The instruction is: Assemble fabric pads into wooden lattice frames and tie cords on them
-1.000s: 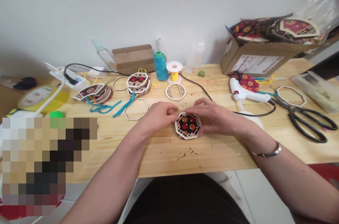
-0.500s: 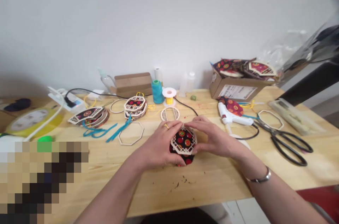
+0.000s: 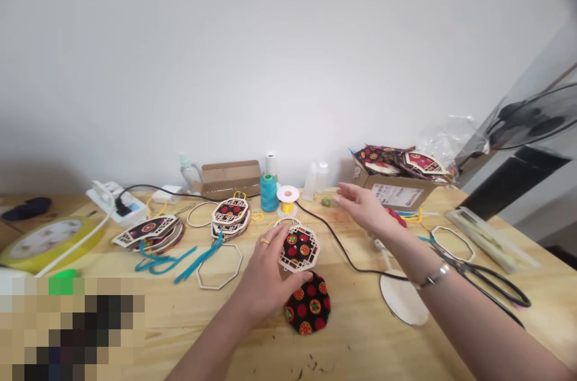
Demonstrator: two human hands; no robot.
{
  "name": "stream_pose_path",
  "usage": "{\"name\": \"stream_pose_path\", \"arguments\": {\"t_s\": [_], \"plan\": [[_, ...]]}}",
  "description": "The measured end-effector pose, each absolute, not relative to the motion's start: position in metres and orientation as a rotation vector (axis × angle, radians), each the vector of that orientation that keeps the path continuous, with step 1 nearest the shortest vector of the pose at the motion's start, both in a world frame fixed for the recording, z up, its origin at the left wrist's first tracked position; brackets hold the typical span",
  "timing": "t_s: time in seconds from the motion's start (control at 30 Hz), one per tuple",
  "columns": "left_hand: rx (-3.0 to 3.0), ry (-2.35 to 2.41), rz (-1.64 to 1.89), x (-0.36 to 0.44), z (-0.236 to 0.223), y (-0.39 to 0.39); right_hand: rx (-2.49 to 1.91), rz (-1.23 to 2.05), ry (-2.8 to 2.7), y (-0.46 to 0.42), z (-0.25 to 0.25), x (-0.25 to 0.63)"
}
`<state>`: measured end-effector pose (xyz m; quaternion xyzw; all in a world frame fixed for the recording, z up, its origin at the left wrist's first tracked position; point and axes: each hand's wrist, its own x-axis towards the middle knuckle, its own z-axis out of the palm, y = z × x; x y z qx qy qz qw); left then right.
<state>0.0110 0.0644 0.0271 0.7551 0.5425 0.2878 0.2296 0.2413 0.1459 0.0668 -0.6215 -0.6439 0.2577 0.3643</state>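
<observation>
My left hand (image 3: 270, 270) grips an octagonal wooden lattice frame (image 3: 311, 261) with patterned black and red fabric inside it. Just below my thumb, a round patterned fabric piece (image 3: 309, 306) lies on the table. My right hand (image 3: 363, 207) is raised to the right with its fingers stretched out and nothing in it. It is in front of the cardboard box (image 3: 360, 179) and near a small green lump (image 3: 326, 202). My right forearm hides most of the white glue gun (image 3: 380, 244). A white disc (image 3: 401, 297) lies beneath that arm.
Stacked framed pieces (image 3: 229, 219) and fan-shaped ones (image 3: 153, 234) are on the left, by blue ribbons (image 3: 198, 258) and a bare octagonal ring (image 3: 198, 276). Behind are a teal thread cone (image 3: 269, 193) and a yellow wire spool (image 3: 287, 207). Black-handled scissors (image 3: 496, 285) lie right; a black cable (image 3: 342, 249) crosses the table.
My right hand has let go of the framed piece and moved up and right. My left hand has shifted the framed piece away from the round fabric, which now shows whole. The view has tilted up.
</observation>
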Motion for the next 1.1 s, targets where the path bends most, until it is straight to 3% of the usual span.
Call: {"name": "stream_pose_path", "arguments": {"t_s": [0.23,0.83,1.0,1.1], "plan": [[2.014,1.592,1.168,0.013,0.020,0.066,-1.775,0.443,-1.412,0.223,0.038,0.223],[1.985,1.571,1.462,0.018,0.029,0.062,-1.942,0.314,-1.592,0.209,0.042,0.174],[1.874,1.522,1.503,0.017,0.030,0.063,-1.688,0.112,-1.650,0.160,0.068,0.198],[1.811,1.499,1.514,0.017,0.029,0.064,-1.362,0.285,-1.711,0.121,0.072,0.218]]}}
